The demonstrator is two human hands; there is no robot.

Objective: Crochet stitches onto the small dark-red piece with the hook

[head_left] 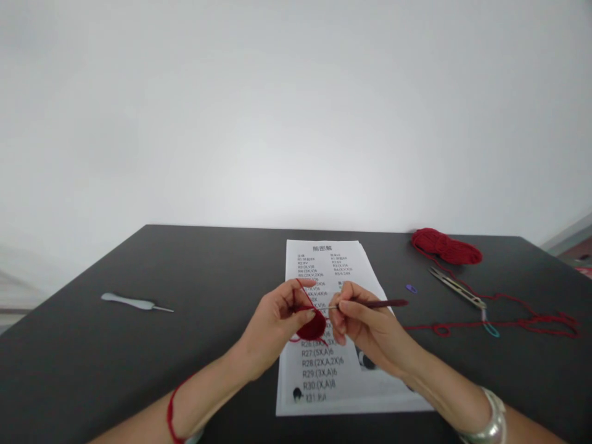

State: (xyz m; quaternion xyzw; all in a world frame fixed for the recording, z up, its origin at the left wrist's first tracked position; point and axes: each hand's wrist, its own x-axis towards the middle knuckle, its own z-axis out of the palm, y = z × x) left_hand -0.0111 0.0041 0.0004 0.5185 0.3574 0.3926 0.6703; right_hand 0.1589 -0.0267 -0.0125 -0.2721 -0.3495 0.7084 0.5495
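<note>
Between thumb and fingers, my left hand pinches a small round piece of red crochet. A strand of red yarn runs up over the left index finger. My right hand grips a crochet hook with a dark red handle, held nearly level like a pencil. Its thin metal shaft points left, and the tip meets the top edge of the crochet piece; whether it sits inside a stitch is too small to tell. Both hands are above a printed pattern sheet, hiding part of its text.
A grey-handled crochet hook lies on the dark table at left. To the right are a red yarn skein, yarn snips with a teal loop, a purple stitch marker and loose red yarn.
</note>
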